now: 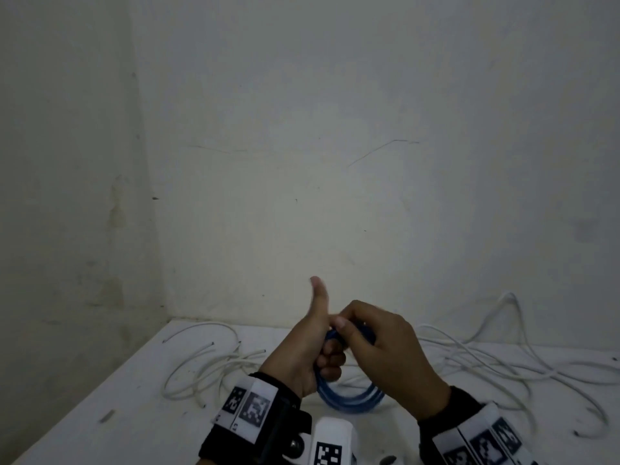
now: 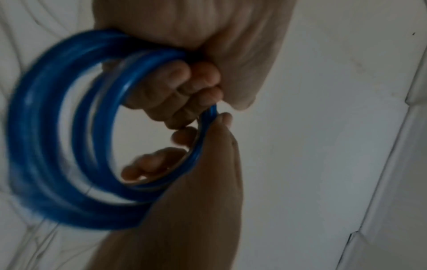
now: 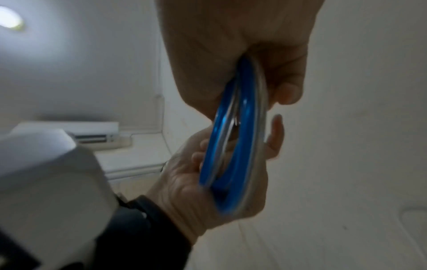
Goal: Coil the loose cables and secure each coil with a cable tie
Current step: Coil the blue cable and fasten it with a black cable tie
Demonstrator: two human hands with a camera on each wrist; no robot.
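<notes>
A blue cable coil of several loops is held upright above the white table. My left hand has its fingers curled through the coil's left side, and its thumb sticks straight up. My right hand grips the top of the coil from the right. In the left wrist view the blurred coil sits between my left hand below and my right hand above. In the right wrist view the coil is edge-on. No cable tie is visible.
Loose white cables lie tangled on the table to the left and to the right of my hands. A bare wall stands close behind the table, with a corner at the left. A white wrist-mounted device sits at the lower edge.
</notes>
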